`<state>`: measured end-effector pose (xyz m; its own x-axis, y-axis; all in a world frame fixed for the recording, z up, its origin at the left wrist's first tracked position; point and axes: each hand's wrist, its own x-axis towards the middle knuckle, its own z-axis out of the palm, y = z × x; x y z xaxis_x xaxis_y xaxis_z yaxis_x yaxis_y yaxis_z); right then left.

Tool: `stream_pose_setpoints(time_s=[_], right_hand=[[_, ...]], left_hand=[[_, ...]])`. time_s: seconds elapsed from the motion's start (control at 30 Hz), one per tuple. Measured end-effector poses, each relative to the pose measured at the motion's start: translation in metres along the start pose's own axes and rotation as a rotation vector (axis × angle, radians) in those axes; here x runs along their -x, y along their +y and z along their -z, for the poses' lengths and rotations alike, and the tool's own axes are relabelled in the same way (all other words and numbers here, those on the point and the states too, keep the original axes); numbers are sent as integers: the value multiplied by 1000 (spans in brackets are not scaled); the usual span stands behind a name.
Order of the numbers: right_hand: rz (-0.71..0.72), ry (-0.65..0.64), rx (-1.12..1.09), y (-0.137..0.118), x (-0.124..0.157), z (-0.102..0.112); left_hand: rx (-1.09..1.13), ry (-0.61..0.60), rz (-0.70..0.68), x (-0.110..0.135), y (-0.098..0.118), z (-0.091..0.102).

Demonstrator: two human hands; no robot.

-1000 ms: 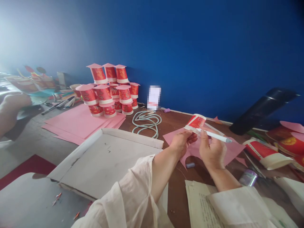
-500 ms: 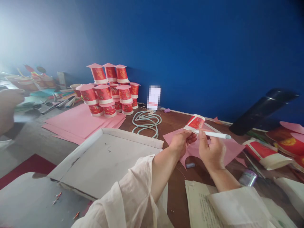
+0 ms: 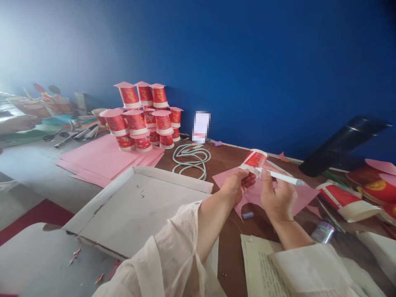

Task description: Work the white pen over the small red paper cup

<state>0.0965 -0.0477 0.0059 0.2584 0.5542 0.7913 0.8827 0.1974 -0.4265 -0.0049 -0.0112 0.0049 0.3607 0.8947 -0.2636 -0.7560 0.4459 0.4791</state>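
My left hand (image 3: 235, 186) is closed on a red paper cup (image 3: 255, 158) with a white rim band, tilted so the white band faces me. In my right hand (image 3: 278, 197) is a slim white pen (image 3: 287, 177), its front end at the cup's white band. Whether the tip touches the band I cannot tell. Beneath both hands lies a pink paper sheet (image 3: 297, 198) with curved pieces cut from it. A small grey cap-like piece (image 3: 248, 215) rests by its near edge.
Red cups (image 3: 136, 122) topped with pink paper stand stacked on the left, beside pink sheets (image 3: 93, 159). A shallow cardboard tray (image 3: 148, 210), a coiled cable (image 3: 192, 159), a black bottle (image 3: 340, 144) and a lying red cup (image 3: 346, 200) surround me. Another person's hand (image 3: 18, 123) is far left.
The pen's rear end has swung slightly right and down with my right hand. My left hand and the cup stay nearly still. The other person's hand at far left has changed position.
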Motion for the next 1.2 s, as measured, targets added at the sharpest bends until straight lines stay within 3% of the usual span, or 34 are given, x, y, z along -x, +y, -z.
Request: stream_pose_setpoints(time_s=[1.2], right_hand=[[79, -39, 23, 5, 0, -2]], left_hand=[[23, -7, -39, -3, -2, 0]])
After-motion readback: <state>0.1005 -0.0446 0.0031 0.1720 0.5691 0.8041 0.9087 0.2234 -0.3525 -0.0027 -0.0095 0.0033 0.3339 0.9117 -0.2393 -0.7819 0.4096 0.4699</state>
